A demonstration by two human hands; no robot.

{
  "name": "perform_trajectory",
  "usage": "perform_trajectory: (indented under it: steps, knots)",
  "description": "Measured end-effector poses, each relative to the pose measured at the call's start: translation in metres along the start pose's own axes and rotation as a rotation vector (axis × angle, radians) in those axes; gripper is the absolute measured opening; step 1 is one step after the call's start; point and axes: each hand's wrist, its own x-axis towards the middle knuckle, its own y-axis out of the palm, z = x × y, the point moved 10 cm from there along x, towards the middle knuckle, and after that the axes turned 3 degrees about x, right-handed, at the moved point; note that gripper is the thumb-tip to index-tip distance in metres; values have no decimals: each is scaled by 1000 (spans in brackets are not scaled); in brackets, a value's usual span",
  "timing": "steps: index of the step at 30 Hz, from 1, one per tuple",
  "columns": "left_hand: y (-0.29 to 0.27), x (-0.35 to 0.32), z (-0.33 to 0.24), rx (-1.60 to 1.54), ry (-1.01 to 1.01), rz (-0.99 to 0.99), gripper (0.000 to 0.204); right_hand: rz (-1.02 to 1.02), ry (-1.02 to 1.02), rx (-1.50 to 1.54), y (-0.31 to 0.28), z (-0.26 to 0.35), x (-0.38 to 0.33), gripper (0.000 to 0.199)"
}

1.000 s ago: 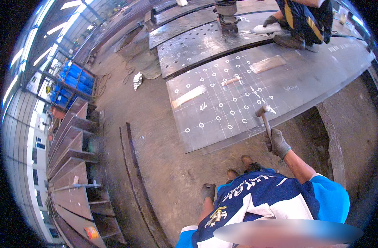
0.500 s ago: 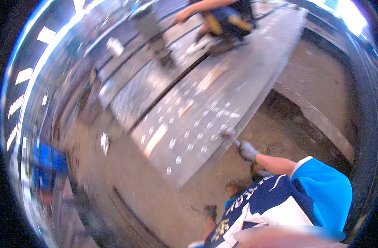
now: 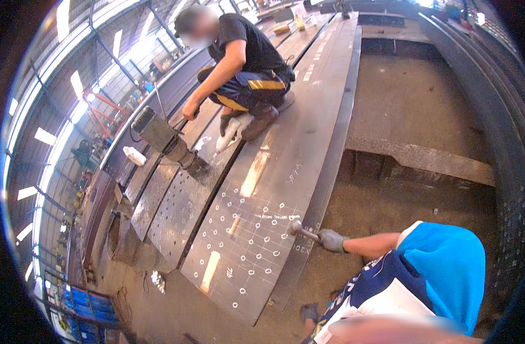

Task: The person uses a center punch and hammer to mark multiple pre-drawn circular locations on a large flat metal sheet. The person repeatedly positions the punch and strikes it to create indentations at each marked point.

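My right hand (image 3: 332,241), in a grey glove, is closed around the handle of a hammer (image 3: 297,227). The hammer's head is at the right edge of a long dark steel plate (image 3: 291,149), over its chalk grid and white circles. I cannot tell whether it touches the surface. Low in the picture, left of my shirt, is my left hand (image 3: 309,312), in a dark grey glove. It is small and its fingers are unclear. Pale wooden-looking strips (image 3: 211,270) lie along the plate, beside handwritten marks.
A co-worker (image 3: 239,69) squats on the plates, one hand at a magnetic drill (image 3: 170,143), the other by a white bottle (image 3: 232,133). Another white bottle (image 3: 134,155) stands farther left. Dark gaps separate the plates. Steel beams (image 3: 475,114) lie right, a blue bin (image 3: 87,307) lower left.
My view has turned and sharpened, bringing the co-worker and drill more fully into the picture. The hammer stays in my right hand near the plate's right edge.
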Motion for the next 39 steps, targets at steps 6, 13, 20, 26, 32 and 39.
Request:
perform_trajectory:
  steps: [6,13,20,26,32,39]
  knots:
    - [9,-16,-53,-33,-50,-63,35,112,-75,-92,-56,5,35,14]
    - [13,-25,-114,-125,-72,-141,32,134,-165,2,-121,-9,85,19]
    - [-43,-9,-239,-497,83,-75,30,203,-142,-384,-155,-96,125,19]
    - [-102,-9,-411,-906,285,339,32,175,-95,-347,-146,-113,125,19]
    - [-169,6,-519,-1038,426,445,35,-49,-223,-152,-203,-49,131,20]
    - [-187,67,-545,-968,543,182,24,-219,79,280,-251,-75,157,19]
